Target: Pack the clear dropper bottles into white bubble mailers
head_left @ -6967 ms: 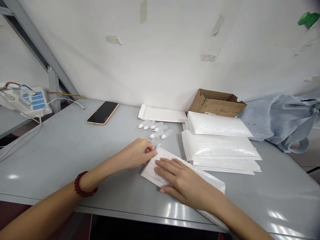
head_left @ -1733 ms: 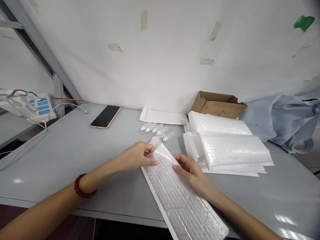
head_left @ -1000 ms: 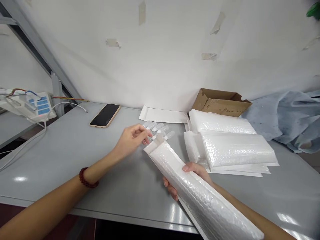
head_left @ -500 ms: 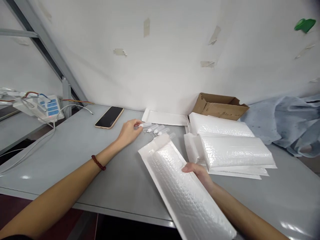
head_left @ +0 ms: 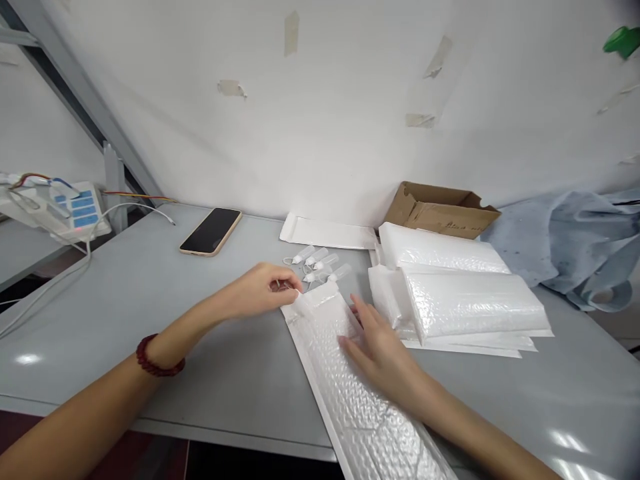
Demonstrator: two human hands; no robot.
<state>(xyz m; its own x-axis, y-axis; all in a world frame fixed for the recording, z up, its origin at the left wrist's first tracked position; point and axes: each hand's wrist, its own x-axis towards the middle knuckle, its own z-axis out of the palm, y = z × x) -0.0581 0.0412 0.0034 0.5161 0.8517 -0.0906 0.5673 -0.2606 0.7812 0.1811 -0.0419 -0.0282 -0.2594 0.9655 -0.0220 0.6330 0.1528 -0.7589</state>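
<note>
My left hand (head_left: 267, 290) is closed in a pinch at the top end of a white bubble mailer (head_left: 350, 380). Between its fingertips is the white cap of a small clear plastic bottle (head_left: 319, 298), whose body lies against the mailer's flap. My right hand (head_left: 383, 353) rests over the mailer's right side, thumb and fingers apart. The mailer slants across the table, and its lower end runs out of view. Just beyond it lie several small clear bottles (head_left: 326, 261) with white caps and thin loops.
More bubble mailers (head_left: 475, 307) are piled on the right, before an open cardboard box (head_left: 445, 212). A flat white mailer (head_left: 330, 233) lies by the wall. A phone (head_left: 211, 232) and a power strip (head_left: 83, 210) with cables are on the left; bluish cloth (head_left: 565, 233) hangs at right.
My left hand has brought a small bottle from the group to the mailer's top end. The mailer now lies lower and flatter, and my right hand has loosened its grip on its edge.
</note>
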